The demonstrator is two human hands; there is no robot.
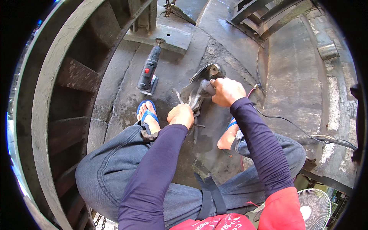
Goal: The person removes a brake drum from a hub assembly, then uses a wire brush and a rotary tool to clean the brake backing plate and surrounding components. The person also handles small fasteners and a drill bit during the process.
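Note:
Low over the floor, between my feet, is what looks like an angle grinder (pixel 194 93) with a round disc (pixel 202 73) at its far end. A short metal cylinder (pixel 215 69) stands by the disc. Around the grey body are crumpled, rag-like pieces with loose ends hanging down. My right hand (pixel 229 92) is closed around a grey, rounded part near the disc. Closer to me, my left hand (pixel 181 115) is closed on the near end of the body; its fingertips are partly hidden. A cordless drill (pixel 148 73) lies to the left, its bit toward a metal plate.
A large curved steel frame with ribs (pixel 67 74) rises at my left. The drilled metal plate (pixel 174 39) lies ahead, and a steel frame (pixel 268 17) stands far right. Black cable (pixel 283 119) runs along the right side. A fan (pixel 315 207) is at lower right.

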